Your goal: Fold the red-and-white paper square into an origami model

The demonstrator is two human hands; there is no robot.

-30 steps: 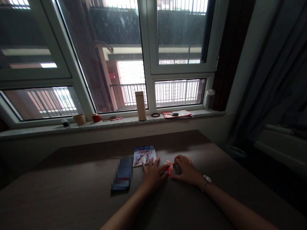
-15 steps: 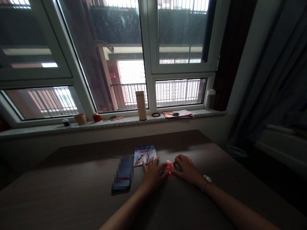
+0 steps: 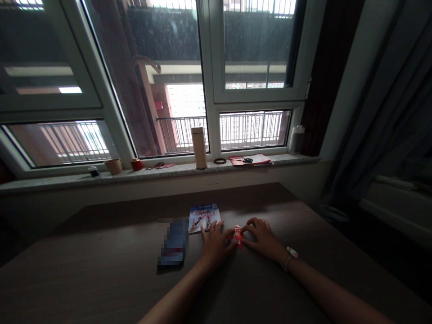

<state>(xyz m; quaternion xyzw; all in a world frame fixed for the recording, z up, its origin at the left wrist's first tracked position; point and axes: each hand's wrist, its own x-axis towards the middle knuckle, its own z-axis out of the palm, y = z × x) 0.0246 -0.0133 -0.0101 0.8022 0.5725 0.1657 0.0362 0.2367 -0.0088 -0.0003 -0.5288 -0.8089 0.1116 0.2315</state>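
A small red folded piece of paper [image 3: 237,236] lies on the dark wooden table [image 3: 101,279] between my two hands. My left hand [image 3: 213,245] rests flat on the table with fingers spread, its thumb against the paper's left side. My right hand [image 3: 261,237] presses on the paper's right side with curled fingers pinching its edge; a light bracelet is on that wrist. A blue printed packet [image 3: 203,218] lies just beyond my left fingertips. A dark phone [image 3: 173,243] lies to the left of my left hand.
A stone windowsill [image 3: 50,182] runs behind the table, bearing a tall beige flask [image 3: 199,147], small pots [image 3: 112,166], a ring [image 3: 219,160], red papers with scissors [image 3: 249,159] and a jar [image 3: 296,139]. Dark curtains [image 3: 381,112] hang at right.
Both hands stay on the red paper with only slight finger shifts; the view has tilted very slightly.
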